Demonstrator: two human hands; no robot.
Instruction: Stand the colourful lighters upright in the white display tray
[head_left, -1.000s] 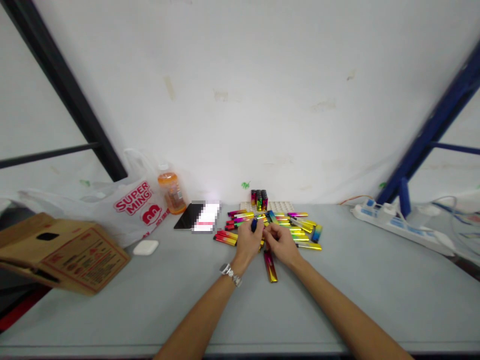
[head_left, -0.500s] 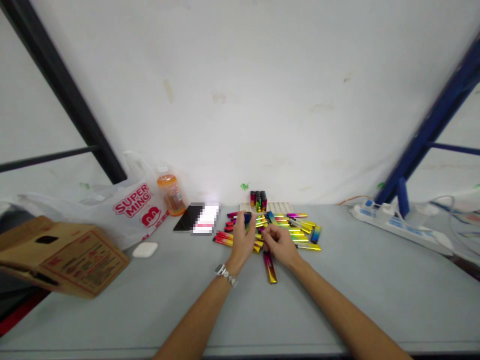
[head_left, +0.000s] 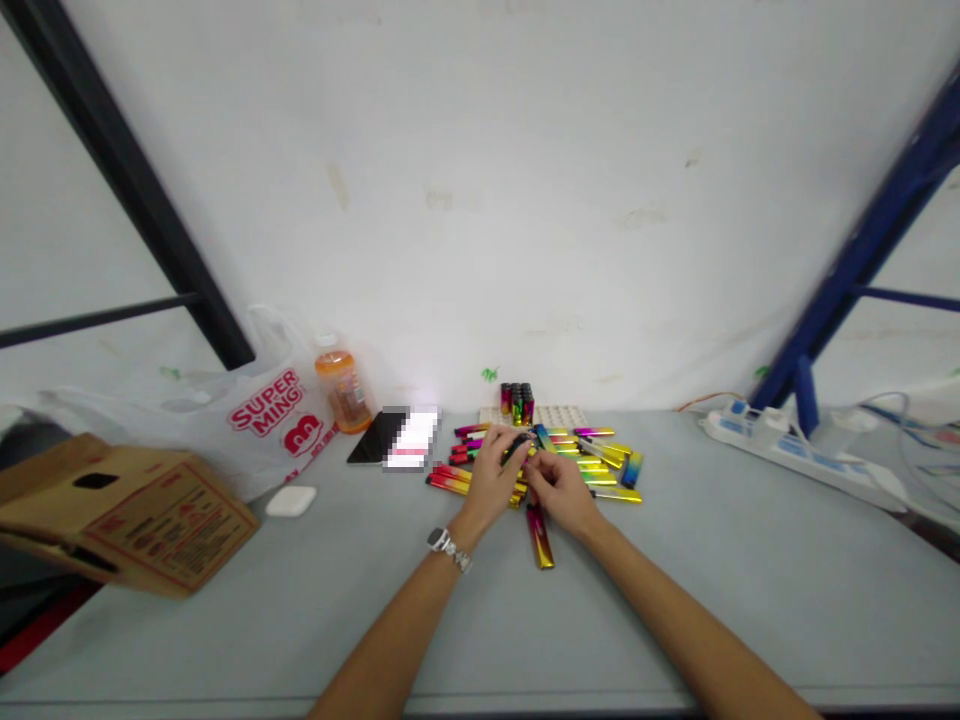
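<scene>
Two hands are met over a heap of lighters [head_left: 592,462] near the tabletop's [head_left: 750,560] far edge. A dark lighter [head_left: 517,446] is pinched in the left hand [head_left: 491,478]; the right hand [head_left: 559,487] is curled just beside it, its grip not discernible. One lighter [head_left: 540,534] lies apart, nearer.

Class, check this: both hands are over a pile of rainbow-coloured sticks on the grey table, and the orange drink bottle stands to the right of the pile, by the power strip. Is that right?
Not quite. The head view shows the orange drink bottle standing left of the pile of rainbow-coloured sticks, beside the white plastic bag. The power strip lies on the right. Both the left hand and right hand are over the pile on the grey table.
</scene>
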